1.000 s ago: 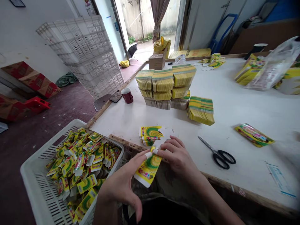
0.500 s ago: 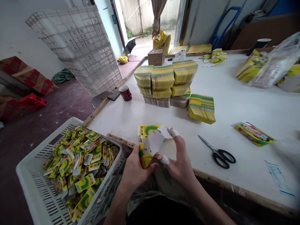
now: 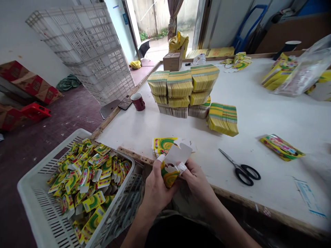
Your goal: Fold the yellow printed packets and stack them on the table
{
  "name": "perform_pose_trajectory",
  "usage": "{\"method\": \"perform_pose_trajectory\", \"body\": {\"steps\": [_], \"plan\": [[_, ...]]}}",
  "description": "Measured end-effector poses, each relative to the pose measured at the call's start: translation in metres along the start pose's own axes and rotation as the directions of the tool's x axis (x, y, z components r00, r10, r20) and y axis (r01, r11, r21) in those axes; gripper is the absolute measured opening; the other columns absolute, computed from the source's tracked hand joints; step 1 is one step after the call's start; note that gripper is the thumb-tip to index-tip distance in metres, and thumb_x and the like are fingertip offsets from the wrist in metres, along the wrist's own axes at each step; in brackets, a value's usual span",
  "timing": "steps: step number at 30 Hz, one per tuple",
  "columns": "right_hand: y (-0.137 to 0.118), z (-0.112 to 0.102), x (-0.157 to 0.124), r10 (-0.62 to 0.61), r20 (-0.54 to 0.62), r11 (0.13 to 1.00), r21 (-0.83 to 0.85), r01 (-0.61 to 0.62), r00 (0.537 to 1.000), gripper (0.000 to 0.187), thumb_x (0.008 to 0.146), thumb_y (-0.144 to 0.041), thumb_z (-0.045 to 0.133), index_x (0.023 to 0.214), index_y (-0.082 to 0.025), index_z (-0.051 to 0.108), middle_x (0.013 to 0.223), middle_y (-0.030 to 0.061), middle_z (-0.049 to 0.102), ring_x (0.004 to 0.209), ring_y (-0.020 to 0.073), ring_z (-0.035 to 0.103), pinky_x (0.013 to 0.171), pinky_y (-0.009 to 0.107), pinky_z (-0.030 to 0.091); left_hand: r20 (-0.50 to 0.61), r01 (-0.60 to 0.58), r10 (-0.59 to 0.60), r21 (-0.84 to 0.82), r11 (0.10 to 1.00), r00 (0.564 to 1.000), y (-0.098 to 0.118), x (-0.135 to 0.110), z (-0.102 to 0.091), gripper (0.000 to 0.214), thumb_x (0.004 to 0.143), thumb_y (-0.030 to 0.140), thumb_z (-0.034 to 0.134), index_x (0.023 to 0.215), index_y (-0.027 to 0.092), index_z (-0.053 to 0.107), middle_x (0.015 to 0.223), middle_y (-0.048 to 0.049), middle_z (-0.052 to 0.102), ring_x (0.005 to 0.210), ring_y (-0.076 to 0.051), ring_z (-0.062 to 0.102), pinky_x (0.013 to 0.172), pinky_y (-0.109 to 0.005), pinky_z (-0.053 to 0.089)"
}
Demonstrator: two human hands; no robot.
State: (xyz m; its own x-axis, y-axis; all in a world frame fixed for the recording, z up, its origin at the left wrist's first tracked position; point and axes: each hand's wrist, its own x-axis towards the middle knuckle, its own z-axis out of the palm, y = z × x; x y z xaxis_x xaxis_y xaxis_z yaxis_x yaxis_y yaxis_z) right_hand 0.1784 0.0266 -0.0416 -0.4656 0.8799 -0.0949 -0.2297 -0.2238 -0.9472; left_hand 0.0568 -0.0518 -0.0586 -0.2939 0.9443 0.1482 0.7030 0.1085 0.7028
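Observation:
Between my hands, above the table's near edge, is a small yellow-green carton (image 3: 170, 176) with white inner flaps standing up. My left hand (image 3: 157, 186) is wrapped round its left side, and a white covering shows on one fingertip. On the right side, my right hand (image 3: 196, 179) pinches the carton's edge near the flaps, with white wrapping on a digit. Just beyond, a short stack of flat cartons (image 3: 163, 143) lies on the table, partly hidden by the raised flap.
A white plastic crate (image 3: 28, 187) full of small cartons stands at the left. On the table (image 3: 258, 113) are stacked carton bundles (image 3: 181, 89), a mug (image 3: 138, 102), a phone (image 3: 126, 102), black-handled scissors (image 3: 244, 172) and a yellow packet (image 3: 281, 147). Tall stacked crates (image 3: 88, 44) rise behind.
My right hand has come down and closed on the carton's right edge. My left hand and the carton have shifted slightly right, and the white flap now stands out wider.

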Motion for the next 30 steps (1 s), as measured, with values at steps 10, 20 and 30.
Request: {"method": "perform_pose_trajectory", "body": {"steps": [10, 20, 30], "plan": [[0.010, -0.004, -0.009, -0.156, 0.138, 0.925, -0.326, 0.194, 0.978, 0.034, 0.092, -0.035, 0.053, 0.117, -0.014, 0.065, 0.106, 0.0120, 0.072, 0.100, 0.0270, 0.067, 0.087, 0.039, 0.054, 0.046, -0.078, 0.082, -0.078, 0.994, 0.996, 0.005, 0.001, -0.003, 0.057, 0.074, 0.023, 0.066, 0.121, 0.024, 0.033, 0.102, -0.0066, 0.064, 0.089, -0.023, 0.067, 0.075, -0.035, 0.055], [0.026, -0.018, -0.003, -0.377, 0.341, 0.659, -0.555, 0.508, 0.861, 0.059, 0.088, -0.005, 0.042, 0.143, -0.025, 0.047, 0.147, 0.0109, 0.047, 0.134, 0.0258, 0.047, 0.108, 0.043, 0.043, -0.004, -0.006, 0.006, -0.003, 1.000, 1.000, -0.006, 0.001, 0.002, 0.069, 0.069, 0.014, 0.061, 0.130, 0.017, 0.030, 0.129, -0.0180, 0.050, 0.122, -0.031, 0.052, 0.100, -0.051, 0.044], [0.001, -0.029, 0.007, -0.143, 0.535, 0.600, -0.622, 0.503, 0.833, 0.034, 0.087, -0.011, 0.054, 0.115, -0.025, 0.068, 0.139, 0.0139, 0.053, 0.118, 0.0297, 0.060, 0.093, 0.044, 0.052, 0.143, 0.031, -0.031, -0.003, 1.000, 0.989, 0.002, 0.013, -0.041, 0.052, 0.068, 0.030, 0.071, 0.116, 0.020, 0.054, 0.105, -0.0066, 0.069, 0.094, -0.024, 0.067, 0.083, -0.035, 0.054]]}}
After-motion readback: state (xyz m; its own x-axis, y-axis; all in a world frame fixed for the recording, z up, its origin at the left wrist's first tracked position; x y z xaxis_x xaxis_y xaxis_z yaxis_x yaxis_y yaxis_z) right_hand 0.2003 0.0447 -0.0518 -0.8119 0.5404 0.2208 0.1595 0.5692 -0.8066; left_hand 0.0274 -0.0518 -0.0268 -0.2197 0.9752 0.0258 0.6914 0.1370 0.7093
